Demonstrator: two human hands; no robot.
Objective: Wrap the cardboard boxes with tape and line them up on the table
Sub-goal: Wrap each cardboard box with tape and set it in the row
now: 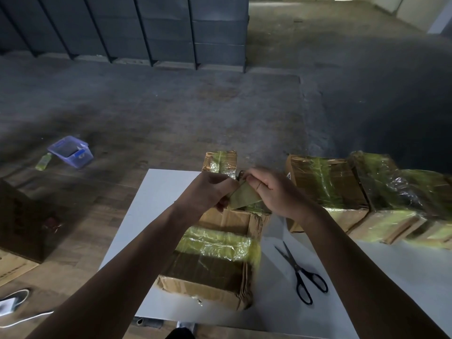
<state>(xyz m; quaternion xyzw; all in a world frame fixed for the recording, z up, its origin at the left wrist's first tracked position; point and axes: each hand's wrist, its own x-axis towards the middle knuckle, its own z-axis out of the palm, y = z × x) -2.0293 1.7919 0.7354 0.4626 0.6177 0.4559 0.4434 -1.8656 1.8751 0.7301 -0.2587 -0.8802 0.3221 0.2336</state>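
A long cardboard box lies on the white table in front of me, with bands of yellowish tape across it. Above its middle my left hand and my right hand meet, both pinching a strip of yellowish tape stretched between them. The tape roll is mostly hidden behind my fingers. To the right, three taped boxes stand side by side in a row: the first, the second and the third.
Black scissors lie on the table right of the box. On the floor at left are a purple plastic tub, a small bottle and dark cartons. A white cable runs at lower left.
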